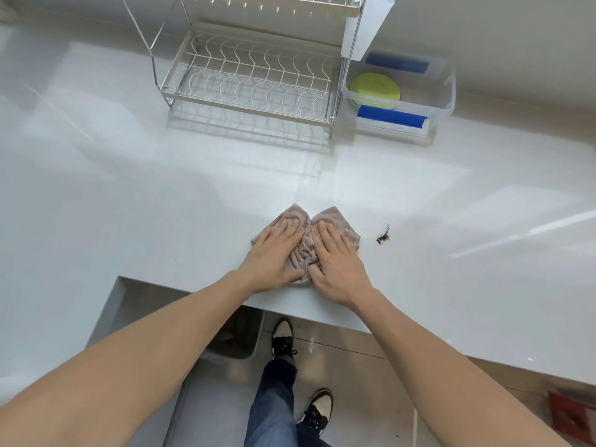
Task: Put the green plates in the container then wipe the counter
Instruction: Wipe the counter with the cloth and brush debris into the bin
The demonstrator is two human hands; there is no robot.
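A beige-grey cloth (pixel 303 250) lies bunched on the white counter (pixel 161 204) near its front edge. My left hand (pixel 274 259) presses flat on the cloth's left half, and my right hand (pixel 338 262) presses flat on its right half, thumbs pinching the folds between them. Green plates (pixel 375 88) are stacked inside a clear plastic container (pixel 448 98) with blue handles at the back right. A small patch of dark crumbs (pixel 383 237) sits on the counter just right of the cloth.
A wire dish rack (pixel 251 75) stands at the back centre, left of the container. The counter's front edge has a cut-out corner at the left. Below are the floor, my legs and shoes, and a dark bin (pixel 235 337).
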